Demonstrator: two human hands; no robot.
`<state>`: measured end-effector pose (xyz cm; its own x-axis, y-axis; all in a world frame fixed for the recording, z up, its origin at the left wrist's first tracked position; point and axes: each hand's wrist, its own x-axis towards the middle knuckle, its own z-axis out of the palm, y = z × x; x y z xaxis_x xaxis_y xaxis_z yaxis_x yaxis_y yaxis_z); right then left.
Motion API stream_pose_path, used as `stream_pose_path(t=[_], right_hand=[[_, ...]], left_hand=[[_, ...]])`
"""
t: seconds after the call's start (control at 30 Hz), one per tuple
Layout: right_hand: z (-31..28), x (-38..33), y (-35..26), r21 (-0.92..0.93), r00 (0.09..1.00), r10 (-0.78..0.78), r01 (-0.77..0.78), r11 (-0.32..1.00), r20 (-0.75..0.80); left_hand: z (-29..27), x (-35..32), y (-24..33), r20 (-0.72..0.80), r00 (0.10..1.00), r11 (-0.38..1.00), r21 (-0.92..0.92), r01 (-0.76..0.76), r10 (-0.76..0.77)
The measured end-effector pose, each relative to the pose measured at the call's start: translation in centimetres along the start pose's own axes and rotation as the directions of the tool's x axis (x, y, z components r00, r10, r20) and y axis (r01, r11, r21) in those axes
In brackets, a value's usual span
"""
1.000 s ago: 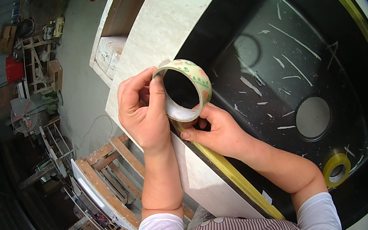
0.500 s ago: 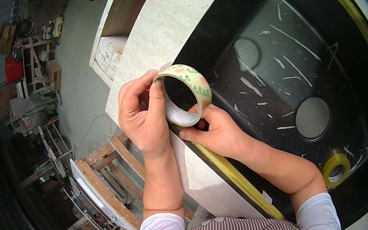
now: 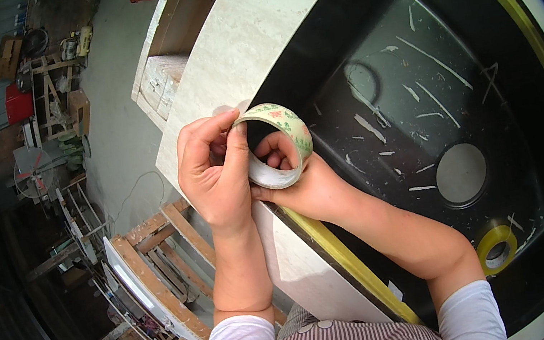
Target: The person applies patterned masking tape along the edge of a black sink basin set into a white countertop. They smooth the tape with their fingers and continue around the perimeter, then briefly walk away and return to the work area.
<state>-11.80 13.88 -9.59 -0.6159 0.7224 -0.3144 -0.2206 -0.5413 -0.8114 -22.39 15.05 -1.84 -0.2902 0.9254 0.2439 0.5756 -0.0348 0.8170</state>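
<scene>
My left hand (image 3: 214,173) grips a roll of clear tape (image 3: 283,140) by its outer rim, thumb pressed on the near edge. Fingers of my right hand (image 3: 303,182) pass through the roll's core and hold it from inside. The roll is held upright over the pale stone countertop (image 3: 244,51), at the left edge of a black sink basin (image 3: 418,93). A strip of yellow tape (image 3: 346,259) runs along the sink's near edge under my right forearm.
A second roll of yellow tape (image 3: 495,248) lies in the basin near the round drain hole (image 3: 460,173); white scraps are scattered on the sink floor. Left and below the counter stand wooden frames (image 3: 157,263) and workshop clutter on a concrete floor.
The tape roll has turned slightly and my right fingers now reach through its core; both hands stay in about the same place.
</scene>
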Motion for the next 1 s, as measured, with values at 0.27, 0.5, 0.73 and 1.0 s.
stream_pose_path(t=[0.27,0.5,0.73,1.0], right_hand=[[0.1,0.4,0.3,0.057,1.0,0.006,-0.006,0.998,-0.007],[-0.1,0.5,0.1,0.119,0.998,-0.049,0.053,0.992,-0.039],[-2.1,0.5,0.0,0.408,0.992,-0.071,0.024,0.913,0.101],[-6.4,-1.8,-4.8,0.56,0.983,-0.08,-0.026,0.828,0.163]], left_hand=[[-2.1,-5.0,1.0,-0.038,0.976,0.932,0.292,0.214,-0.212],[-3.2,-6.5,1.3,0.227,0.958,0.913,0.403,0.073,-0.177],[-2.7,-6.6,1.5,0.196,0.968,0.831,0.556,0.023,-0.159],[-2.2,-6.8,1.4,0.123,0.981,0.878,0.472,0.076,-0.152]])
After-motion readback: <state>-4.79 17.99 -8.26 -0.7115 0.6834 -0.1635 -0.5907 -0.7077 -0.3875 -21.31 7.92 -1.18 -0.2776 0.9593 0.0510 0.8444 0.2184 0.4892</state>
